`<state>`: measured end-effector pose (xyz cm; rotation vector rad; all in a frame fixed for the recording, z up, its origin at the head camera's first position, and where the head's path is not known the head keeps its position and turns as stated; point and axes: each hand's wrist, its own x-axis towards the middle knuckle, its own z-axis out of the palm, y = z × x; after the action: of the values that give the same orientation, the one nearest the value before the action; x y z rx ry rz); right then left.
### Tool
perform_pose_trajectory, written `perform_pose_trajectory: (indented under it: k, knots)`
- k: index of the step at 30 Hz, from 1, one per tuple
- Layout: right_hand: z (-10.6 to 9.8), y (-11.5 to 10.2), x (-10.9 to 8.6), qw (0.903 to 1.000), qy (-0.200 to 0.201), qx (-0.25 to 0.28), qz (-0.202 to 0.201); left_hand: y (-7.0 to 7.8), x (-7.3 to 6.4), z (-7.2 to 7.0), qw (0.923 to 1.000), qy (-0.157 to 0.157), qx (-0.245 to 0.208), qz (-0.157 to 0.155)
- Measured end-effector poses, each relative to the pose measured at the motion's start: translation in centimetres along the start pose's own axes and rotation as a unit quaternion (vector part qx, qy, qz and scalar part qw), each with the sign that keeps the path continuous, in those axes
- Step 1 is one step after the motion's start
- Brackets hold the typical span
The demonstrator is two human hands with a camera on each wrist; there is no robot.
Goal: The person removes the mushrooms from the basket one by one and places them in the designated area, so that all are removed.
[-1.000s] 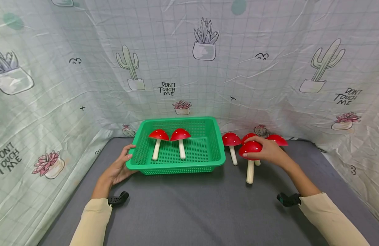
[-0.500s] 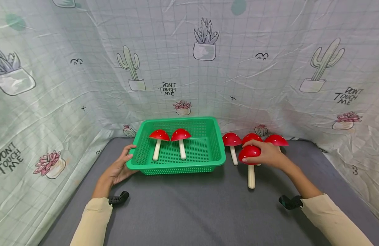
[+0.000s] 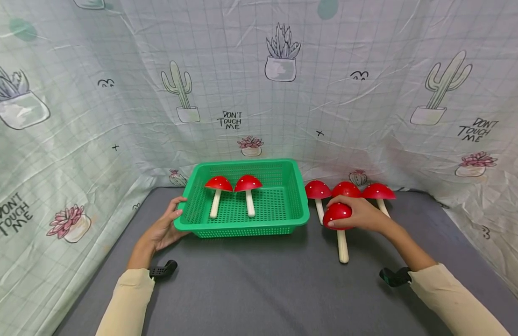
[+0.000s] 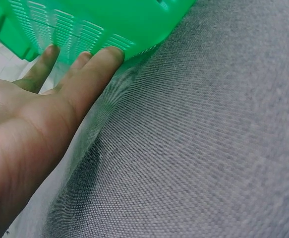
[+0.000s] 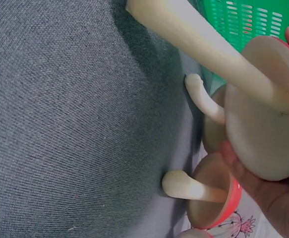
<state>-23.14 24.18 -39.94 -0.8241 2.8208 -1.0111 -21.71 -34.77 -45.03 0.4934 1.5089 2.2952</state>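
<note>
My right hand (image 3: pixel 359 214) grips a toy mushroom (image 3: pixel 337 213) by its red, white-dotted cap. Its pale stem points down toward the table, and the right wrist view shows the cap's pale underside (image 5: pixel 263 129) between thumb and fingers. Behind it, three similar mushrooms stand in a row: a left one (image 3: pixel 318 190), a middle one (image 3: pixel 346 188) and a right one (image 3: pixel 379 191). The middle one's stem is hidden by my hand. My left hand (image 3: pixel 161 228) touches the left side of a green plastic basket (image 3: pixel 246 226), its fairly straight fingers (image 4: pixel 92 72) against the outer wall.
Inside the basket lie two mushrooms, a left one (image 3: pixel 218 184) and a right one (image 3: pixel 248 183). A grey cloth covers the table (image 3: pixel 259 284). Behind hangs a printed curtain (image 3: pixel 225 70), close to the basket and the row of mushrooms.
My right hand has drawn the mushroom toward me and slightly left, away from the row, uncovering more of the mushrooms behind. My left hand and the basket stay in place.
</note>
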Motion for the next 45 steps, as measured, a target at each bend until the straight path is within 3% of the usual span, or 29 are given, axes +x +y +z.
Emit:
perform_pose_trajectory:
  k: [16,23,38,45]
  knots:
    - [0.6,-0.2,0.8,0.9984,-0.055,0.008,-0.010,-0.1,0.0,0.1,1.0000,-0.004,-0.008,-0.002]
    - [1.7,0.2,1.1,0.9974,-0.069,-0.001,0.020,-0.2,0.1,0.2,1.0000,0.003,-0.002,-0.001]
    - [2.1,-0.1,1.5,0.9986,-0.047,-0.021,0.015,0.2,-0.1,0.4,0.9998,0.018,-0.002,-0.012]
    - [2.1,0.2,1.1,0.9976,-0.067,-0.001,0.017,0.1,-0.1,0.4,0.9998,0.018,-0.004,-0.012]
